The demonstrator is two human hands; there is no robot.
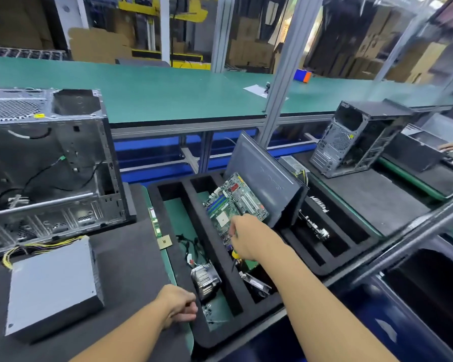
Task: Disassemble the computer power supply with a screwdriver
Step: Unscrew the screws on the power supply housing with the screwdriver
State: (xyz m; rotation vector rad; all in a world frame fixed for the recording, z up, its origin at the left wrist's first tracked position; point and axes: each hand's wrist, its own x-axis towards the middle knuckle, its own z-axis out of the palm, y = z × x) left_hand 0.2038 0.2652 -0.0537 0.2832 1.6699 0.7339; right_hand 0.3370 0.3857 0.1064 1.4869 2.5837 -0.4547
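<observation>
A black-matted bench [131, 257] filled the lower left of the frame. On it lay a grey power supply [53, 291] at lower left, an open computer case [45, 165] above it, and a black foam tray [249, 316] at centre.

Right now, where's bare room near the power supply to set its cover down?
Bare black mat between the power supply and the foam tray; the right mat between the tray and the second case; the far green bench. Crowded: tray slots hold cables, heatsink, motherboard, and the right hand with the screwdriver.
</observation>
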